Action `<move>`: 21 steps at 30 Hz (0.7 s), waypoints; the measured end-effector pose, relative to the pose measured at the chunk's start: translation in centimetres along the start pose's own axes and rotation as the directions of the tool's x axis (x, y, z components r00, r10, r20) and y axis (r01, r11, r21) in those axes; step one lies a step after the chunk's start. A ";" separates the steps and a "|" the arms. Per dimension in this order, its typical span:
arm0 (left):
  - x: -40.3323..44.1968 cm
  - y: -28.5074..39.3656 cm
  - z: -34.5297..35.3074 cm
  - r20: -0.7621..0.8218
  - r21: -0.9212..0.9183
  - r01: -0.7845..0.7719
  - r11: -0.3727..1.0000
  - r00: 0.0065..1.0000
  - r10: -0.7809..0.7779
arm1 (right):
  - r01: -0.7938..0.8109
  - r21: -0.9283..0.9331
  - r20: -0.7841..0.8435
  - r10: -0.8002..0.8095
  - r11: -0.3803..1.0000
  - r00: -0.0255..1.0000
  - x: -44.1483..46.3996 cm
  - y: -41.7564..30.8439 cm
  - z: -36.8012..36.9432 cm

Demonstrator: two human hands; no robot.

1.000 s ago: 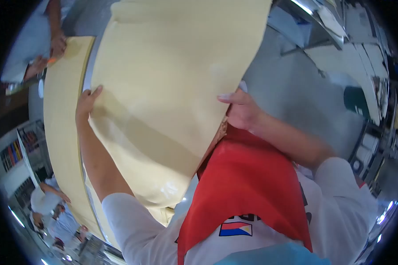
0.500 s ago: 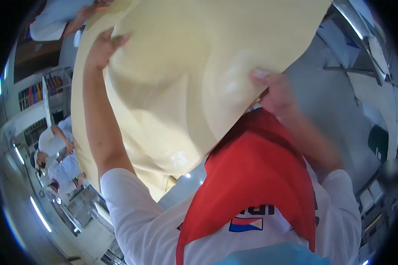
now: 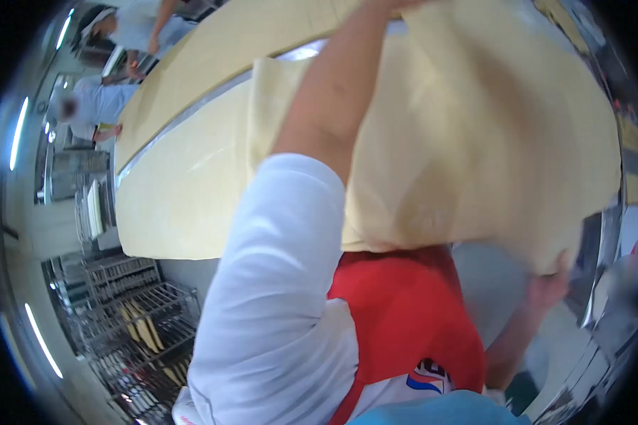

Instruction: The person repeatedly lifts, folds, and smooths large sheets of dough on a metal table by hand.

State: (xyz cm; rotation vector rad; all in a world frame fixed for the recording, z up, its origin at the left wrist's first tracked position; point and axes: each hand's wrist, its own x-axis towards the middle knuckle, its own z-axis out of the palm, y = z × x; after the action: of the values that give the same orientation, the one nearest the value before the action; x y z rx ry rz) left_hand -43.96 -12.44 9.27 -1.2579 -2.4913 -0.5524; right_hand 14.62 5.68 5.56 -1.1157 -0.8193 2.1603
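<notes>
A wide, pale yellow sheet (image 3: 432, 134), which looks like dough, lies in folds across the table before my red apron. My left hand (image 3: 397, 4) is at the top edge of the view on the sheet's far part, its fingers mostly out of sight. At the lower right, my right hand (image 3: 549, 283) grips the sheet's near corner, blurred by motion. A flat part of pale sheet (image 3: 184, 191) stretches to the left. Beyond it runs a second long yellow sheet (image 3: 212, 64), with a strip of metal between them.
Two people in white stand at the upper left, one (image 3: 138, 25) beside the far sheet and another (image 3: 96, 106) at its left end. A wire rack (image 3: 142, 312) with trays stands at the lower left. Grey floor shows under the table edge.
The view has swung left along the table. My left hand has moved far and to the right; my right hand has come down and right with the sheet's corner. The sheet now lies folded over the table.
</notes>
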 end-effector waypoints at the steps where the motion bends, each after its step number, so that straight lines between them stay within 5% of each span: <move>1: -2.4 -2.2 3.7 -0.132 -0.170 -0.069 0.983 0.990 0.047 | -0.086 -0.021 0.052 0.087 0.996 0.995 -0.6 2.4 -0.2; 3: -8.2 -1.4 1.1 0.114 -0.117 0.288 0.950 0.955 -0.276 | -0.326 0.051 0.278 0.300 0.944 0.912 -1.5 6.7 -1.2; 4: -9.5 -2.5 0.8 0.161 -0.147 0.304 0.941 0.946 -0.281 | -0.527 0.063 0.422 0.455 0.848 0.784 -0.3 9.0 -2.6; 5: -10.1 -3.8 -0.2 0.429 -0.074 0.435 0.897 0.826 -0.365 | -0.632 0.057 0.518 0.518 0.773 0.681 -0.1 11.9 -3.2; 7: -11.5 -6.7 1.5 0.393 -0.030 0.377 0.926 0.856 -0.336 | -0.394 -0.004 0.149 0.390 0.919 0.909 -3.2 13.6 0.4; 8: -11.4 -6.0 2.4 0.405 -0.060 0.472 0.880 0.817 -0.410 | -0.323 -0.109 0.182 0.338 0.940 0.923 -2.7 12.4 0.2; 9: -10.9 -6.1 2.8 0.381 0.148 0.372 0.916 0.834 -0.400 | -0.276 -0.146 0.187 0.300 0.950 0.935 -2.5 11.8 0.4; 10: -9.7 -6.6 2.9 0.459 0.170 0.429 0.887 0.762 -0.456 | -0.228 -0.183 0.192 0.262 0.956 0.946 -2.3 11.2 0.5; 12: -8.0 -4.9 2.6 0.417 0.153 0.374 0.915 0.815 -0.403 | -0.181 -0.386 0.237 0.287 0.905 0.928 -1.9 9.0 -0.8; 15: -4.6 -0.4 4.1 0.231 -0.018 0.284 0.959 0.934 -0.272 | -0.241 -0.413 0.110 0.311 0.878 0.944 0.0 5.4 -4.7; 19: -1.4 5.8 7.9 0.229 -0.016 0.143 0.990 0.964 -0.136 | -0.063 -0.043 -0.021 0.062 0.997 0.998 5.7 4.2 -8.2; 21: -0.2 7.8 11.0 0.244 -0.016 0.041 0.999 0.969 -0.036 | -0.062 0.010 -0.088 0.063 0.998 0.994 9.1 2.4 -8.0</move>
State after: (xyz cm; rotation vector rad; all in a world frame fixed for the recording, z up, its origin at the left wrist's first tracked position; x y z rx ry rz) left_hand -38.51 -3.24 1.08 -1.3617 -2.7218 -0.4585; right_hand 16.44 12.68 -4.46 -1.2391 -0.7461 2.1458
